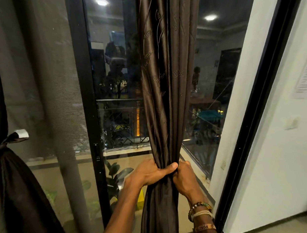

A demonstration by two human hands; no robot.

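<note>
A dark brown satin curtain (166,82) hangs in front of a glass sliding door, bunched into a narrow column. My left hand (150,172) grips the gathered fabric from the left, its thumb laid across the front of the folds. From the right side, my right hand (183,176) grips the same bunch at the same height, fingers curled behind it. Beaded bracelets sit on my right wrist. Below my hands the curtain falls loose to the bottom of the view.
A second dark curtain (9,189), tied in a knot, hangs at the left edge beside a grey sheer curtain (41,77). The black door frame (83,96) stands left of centre; a white wall (278,155) is on the right. A potted plant (116,172) stands outside.
</note>
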